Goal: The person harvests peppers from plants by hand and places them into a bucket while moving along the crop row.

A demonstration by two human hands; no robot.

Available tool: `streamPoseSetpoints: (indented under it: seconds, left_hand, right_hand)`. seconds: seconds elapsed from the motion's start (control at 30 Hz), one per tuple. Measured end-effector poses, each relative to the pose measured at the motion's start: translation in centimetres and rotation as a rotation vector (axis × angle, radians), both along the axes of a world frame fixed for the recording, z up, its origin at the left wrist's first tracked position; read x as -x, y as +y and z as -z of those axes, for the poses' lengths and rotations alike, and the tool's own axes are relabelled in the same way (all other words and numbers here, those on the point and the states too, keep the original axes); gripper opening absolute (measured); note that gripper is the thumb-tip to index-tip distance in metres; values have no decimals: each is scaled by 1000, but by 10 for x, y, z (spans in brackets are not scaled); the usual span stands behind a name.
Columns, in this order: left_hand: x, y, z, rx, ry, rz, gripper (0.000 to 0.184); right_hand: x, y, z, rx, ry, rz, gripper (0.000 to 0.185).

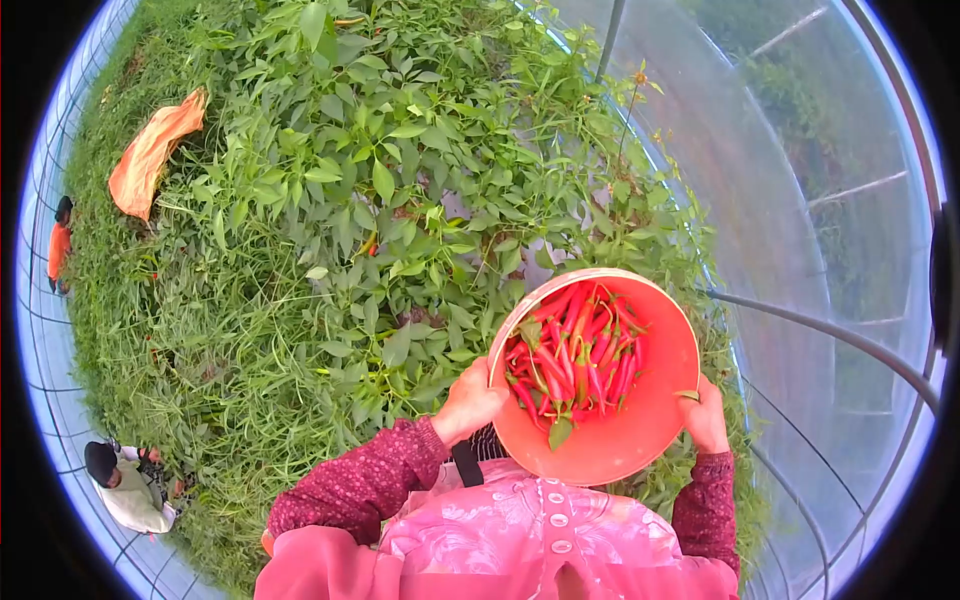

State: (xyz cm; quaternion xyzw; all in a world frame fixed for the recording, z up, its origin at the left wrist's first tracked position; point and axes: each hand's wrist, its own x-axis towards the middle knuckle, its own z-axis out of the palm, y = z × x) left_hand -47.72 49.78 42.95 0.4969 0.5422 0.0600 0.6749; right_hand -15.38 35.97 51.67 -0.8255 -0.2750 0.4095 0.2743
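A round orange-red bucket (640,430) is held in front of my body, its mouth facing up toward the camera. Red chili peppers (580,350) lie inside it, with a few green stems and a green leaf (560,432) among them. On the bucket's left rim my left hand (470,402) is closed, its fingers partly hidden by the wall. My right hand (705,415) grips the right rim, with a small piece of leaf (687,395) at its thumb. Pepper plants (400,190) stand just beyond the bucket.
An orange sack (157,155) lies on the greenery at the upper left. One person in orange (59,245) is at the far left, another in white (135,490) at the lower left. Plastic greenhouse sheeting and a curved pipe (830,332) are on the right.
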Motion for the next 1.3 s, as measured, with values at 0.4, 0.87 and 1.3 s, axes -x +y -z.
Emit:
streamPoseSetpoints:
  seconds: [0.4, 0.87, 1.3]
  left_hand:
    - [-44, -1, -36, -36, 7, 7, 41]
    - [-90, -11, -31, 118, -40, 93, 38]
    - [-77, 79, 23, 181, -143, 100, 38]
  right_hand:
    - [-45, -8, -14, -72, -169, -3, 37]
    - [-77, -43, -20, 11, -318, -8, 37]
    - [-55, 49, -6, 11, -284, 27, 37]
